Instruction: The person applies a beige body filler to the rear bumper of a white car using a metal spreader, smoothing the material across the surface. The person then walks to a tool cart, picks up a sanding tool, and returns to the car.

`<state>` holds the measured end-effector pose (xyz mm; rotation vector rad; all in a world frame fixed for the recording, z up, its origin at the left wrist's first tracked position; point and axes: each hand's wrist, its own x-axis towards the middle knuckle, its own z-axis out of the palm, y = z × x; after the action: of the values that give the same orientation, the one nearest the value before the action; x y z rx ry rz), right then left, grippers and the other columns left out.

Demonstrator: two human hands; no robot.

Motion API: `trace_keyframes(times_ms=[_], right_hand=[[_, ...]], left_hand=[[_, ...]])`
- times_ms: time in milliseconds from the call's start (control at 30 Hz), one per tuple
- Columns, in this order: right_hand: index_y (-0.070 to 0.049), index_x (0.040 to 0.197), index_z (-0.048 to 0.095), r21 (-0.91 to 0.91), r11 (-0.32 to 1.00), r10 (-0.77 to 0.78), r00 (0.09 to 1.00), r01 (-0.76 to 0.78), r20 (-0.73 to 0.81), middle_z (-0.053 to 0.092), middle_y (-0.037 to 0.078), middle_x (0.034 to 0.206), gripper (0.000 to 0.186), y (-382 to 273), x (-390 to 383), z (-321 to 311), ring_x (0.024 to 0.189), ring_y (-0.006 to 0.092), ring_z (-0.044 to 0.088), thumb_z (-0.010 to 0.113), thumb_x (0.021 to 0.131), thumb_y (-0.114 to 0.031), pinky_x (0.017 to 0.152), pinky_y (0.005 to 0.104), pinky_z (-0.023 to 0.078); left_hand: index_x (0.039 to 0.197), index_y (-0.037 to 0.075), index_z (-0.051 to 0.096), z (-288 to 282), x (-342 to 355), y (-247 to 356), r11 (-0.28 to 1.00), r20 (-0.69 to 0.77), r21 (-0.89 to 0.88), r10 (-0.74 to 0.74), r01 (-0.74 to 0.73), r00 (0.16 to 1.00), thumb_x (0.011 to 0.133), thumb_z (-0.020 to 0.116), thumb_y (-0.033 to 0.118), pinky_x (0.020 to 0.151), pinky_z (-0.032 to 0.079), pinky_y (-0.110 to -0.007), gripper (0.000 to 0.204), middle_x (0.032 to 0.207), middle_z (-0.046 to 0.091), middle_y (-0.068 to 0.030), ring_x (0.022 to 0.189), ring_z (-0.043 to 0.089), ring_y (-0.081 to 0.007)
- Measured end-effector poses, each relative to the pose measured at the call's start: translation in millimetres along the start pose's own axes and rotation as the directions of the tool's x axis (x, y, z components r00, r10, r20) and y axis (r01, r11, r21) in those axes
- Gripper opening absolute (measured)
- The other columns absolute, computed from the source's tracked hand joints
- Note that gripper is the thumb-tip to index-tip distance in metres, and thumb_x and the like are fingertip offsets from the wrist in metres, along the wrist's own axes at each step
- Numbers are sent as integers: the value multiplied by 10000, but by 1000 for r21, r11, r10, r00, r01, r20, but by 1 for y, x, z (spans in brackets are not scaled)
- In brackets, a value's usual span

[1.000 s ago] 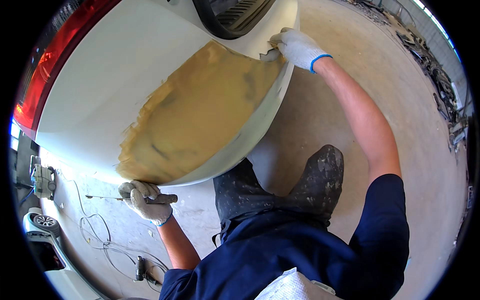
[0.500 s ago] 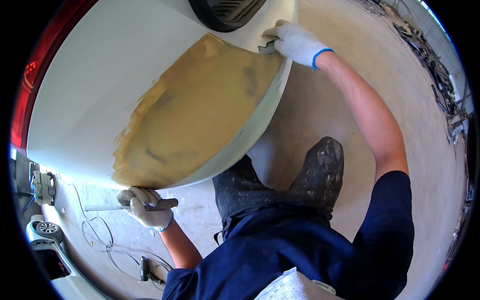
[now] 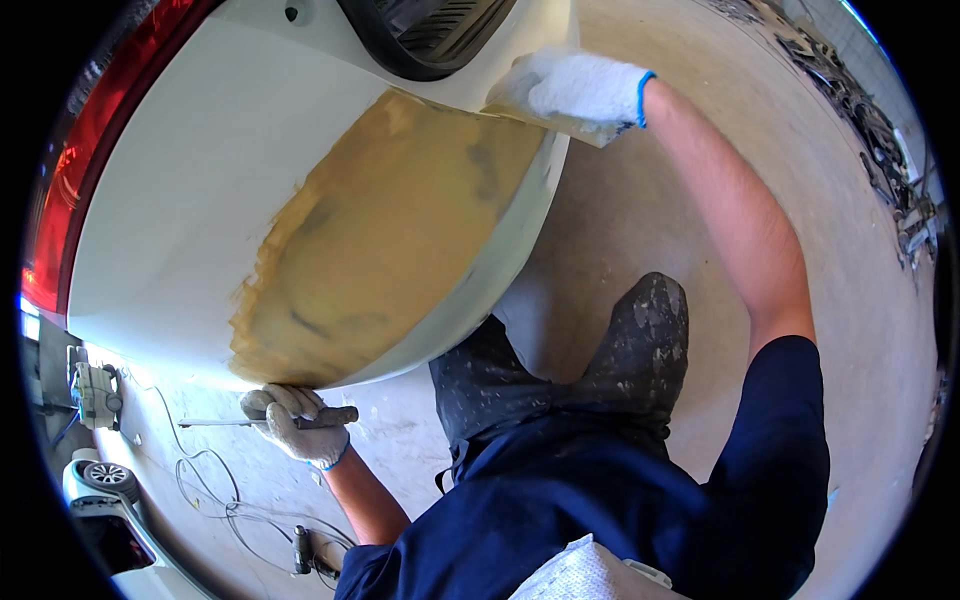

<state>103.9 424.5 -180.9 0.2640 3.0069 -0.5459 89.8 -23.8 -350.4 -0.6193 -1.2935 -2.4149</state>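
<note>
Head: right hand (image 3: 580, 88) seemingly at panel edge (image 3: 500, 270), floor (image 3: 620, 215) beside.

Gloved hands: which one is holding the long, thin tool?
The left hand, at the lower edge of the white panel, gripping the long, thin tool by its dark handle. The right hand, higher up, has a flat, blurred piece instead.

Two white knitted gloves (image 3: 590, 85), one yellow-brown patch (image 3: 385, 235), one slim dark-handled tool (image 3: 337, 416), one flat yellowish plate (image 3: 592, 131), one red tail light (image 3: 75, 190)
</note>
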Motion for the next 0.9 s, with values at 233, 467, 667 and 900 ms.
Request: trace_keyframes(times_ms=[233, 467, 667, 900], right_hand=[[-83, 1357, 611, -261, 965, -132, 931, 42, -339, 646, 164, 1192, 470, 53, 25, 0, 1107, 322, 630, 436, 921, -80, 938, 391, 526], [-66, 1321, 637, -155, 987, -23, 939, -32, -342, 613, 132, 1277, 473, 61, 39, 27, 1150, 343, 609, 443, 893, -17, 995, 403, 492], [-145, 1290, 661, -198, 980, -78, 938, 11, -337, 621, 128, 1199, 481, 18, 18, 43, 1094, 338, 625, 470, 869, -14, 920, 445, 523], [-162, 1269, 649, -227, 970, -150, 950, 88, -273, 595, 148, 1169, 456, 3, 1, 48, 1119, 330, 602, 480, 869, -22, 897, 463, 523]], left_hand=[[941, 91, 446, 7, 2, -3, 1000, 9, 10, -13, 13, 1000, 973, 532, 151, 466, 341, -204, 110, 672, 386, -13, 535, 363, -92], [935, 91, 444, 3, 3, -4, 1000, 25, -9, -9, 10, 1000, 976, 515, 144, 460, 336, -205, 97, 676, 395, -13, 533, 359, -90], [929, 89, 446, 4, 0, -2, 1000, -2, 28, 12, -12, 1000, 971, 528, 150, 454, 353, -208, 110, 677, 405, -15, 533, 372, -87], [910, 88, 426, 11, 0, -1, 998, -99, 64, 4, 3, 995, 893, 605, 198, 429, 371, -208, 210, 633, 406, -17, 476, 383, -91]])
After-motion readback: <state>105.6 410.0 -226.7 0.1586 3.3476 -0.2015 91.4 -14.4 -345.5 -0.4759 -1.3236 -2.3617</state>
